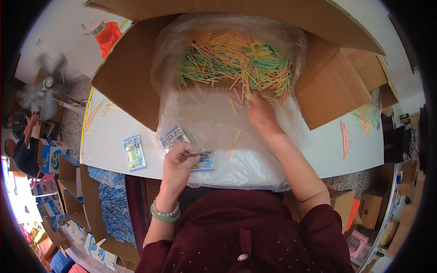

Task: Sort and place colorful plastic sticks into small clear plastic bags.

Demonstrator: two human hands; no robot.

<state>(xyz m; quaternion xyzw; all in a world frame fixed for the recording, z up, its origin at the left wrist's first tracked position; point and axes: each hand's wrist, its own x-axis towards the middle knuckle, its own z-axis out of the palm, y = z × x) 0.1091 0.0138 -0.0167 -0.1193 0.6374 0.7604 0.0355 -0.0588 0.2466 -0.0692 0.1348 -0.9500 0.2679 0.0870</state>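
A heap of thin pink, yellow and green sticks (236, 59) lies in a clear plastic liner (168, 73) inside a cardboard box tipped open toward me. My right hand (263, 116) reaches to the heap's near edge, its fingertips closed on a few sticks (248, 93). Nearer me, my left hand (181, 164) pinches a small clear packet with blue print (205, 163); its fingers partly cover the packet. Just beyond that hand lies another blue-printed packet (174, 136). A packet filled with greenish sticks (134, 153) rests farther left on the white table (109, 132).
Cardboard flaps (132, 77) rise on both sides of the heap. Loose pink sticks (345, 141) lie at the table's right. Below the left table edge stands a carton of blue packets (116, 209). A fan (48, 82) and other people (25, 136) are at far left.
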